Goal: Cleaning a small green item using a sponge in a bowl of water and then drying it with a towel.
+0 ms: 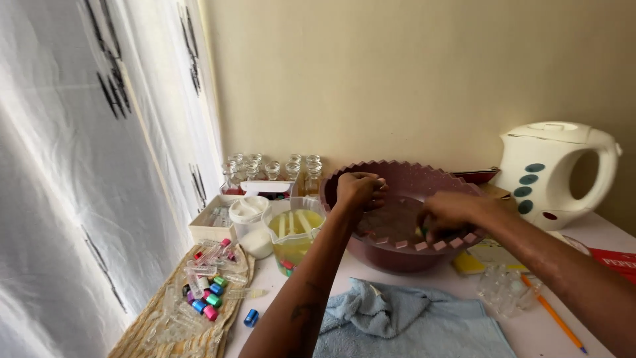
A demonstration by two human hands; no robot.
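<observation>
A: Both hands are in the maroon basin (404, 255) with the zigzag rim. Left hand (359, 191) is over the far-left side, fingers curled shut around something small; can't tell what. Right hand (449, 215) is low at the near-right wall, fingers pinched on a small item with a bit of green showing at its edge. Looks like one of the little vials, but it's mostly hidden.

B: Where's the rest of the kit?

A: Clear jug (295, 232) of yellow liquid just left of the basin, touching or nearly so. White tub (250, 222) beside that. Empty glass bottles (273, 169) in a row at the wall behind. Small tubes with coloured caps (207, 292) lie on the woven mat (165, 325) at the left. Blue towel (404, 321) in front of the basin, 1 blue cap (251, 317) loose on the worktop (536, 331) beside it.

B: Handling advice?

A: My read: keep both hands inside the rim so drips stay in the basin. Grip small glass by the body, not the cap. Left forearm crosses close to the jug, so lift the elbow clear when pulling out. Kettle (553, 172) and pencil (553, 318) are on the right, near the right forearm. Clear tray (507, 288) there too.
</observation>
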